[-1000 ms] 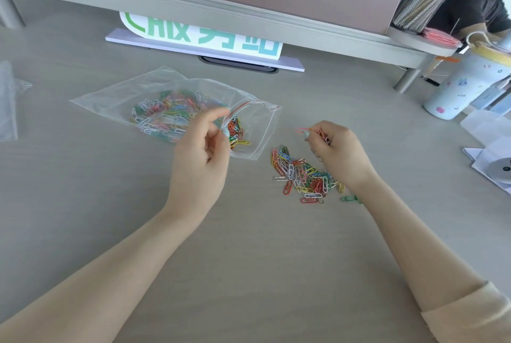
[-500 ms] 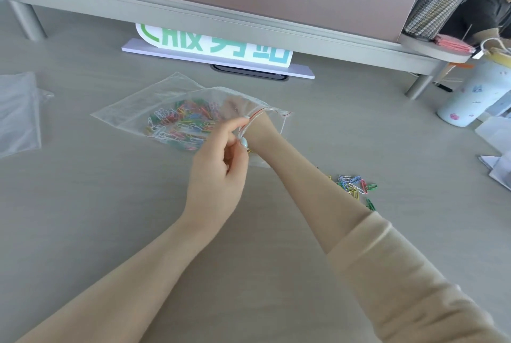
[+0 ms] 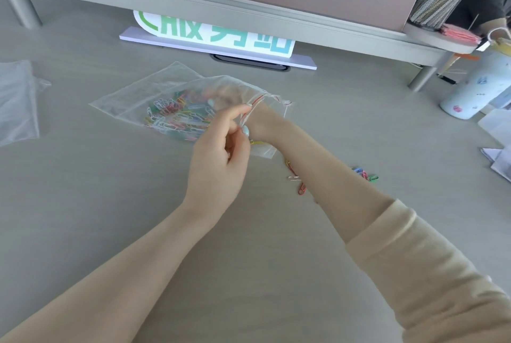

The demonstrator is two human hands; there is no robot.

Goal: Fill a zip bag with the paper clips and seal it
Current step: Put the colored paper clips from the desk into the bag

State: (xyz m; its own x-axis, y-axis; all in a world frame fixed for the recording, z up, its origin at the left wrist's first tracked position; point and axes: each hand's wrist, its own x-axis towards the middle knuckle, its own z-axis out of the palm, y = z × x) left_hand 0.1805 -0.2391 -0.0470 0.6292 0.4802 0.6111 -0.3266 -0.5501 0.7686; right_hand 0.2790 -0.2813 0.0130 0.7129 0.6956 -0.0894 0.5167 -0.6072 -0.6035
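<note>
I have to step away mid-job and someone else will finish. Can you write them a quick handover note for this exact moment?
Left hand: pinching the zip bag by its red-lined mouth, holding it open.
Right hand: inside the bag past the wrist; whether it holds clips cannot be told.
Done: most paper clips are in the bag.
Left: the loose clips on the desk beside the right forearm, then press the zip shut.

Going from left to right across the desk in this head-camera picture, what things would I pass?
A spare clear bag → the zip bag with clips inside → the left hand pinching the bag's mouth → loose paper clips on the desk → a pale patterned cup.
</note>
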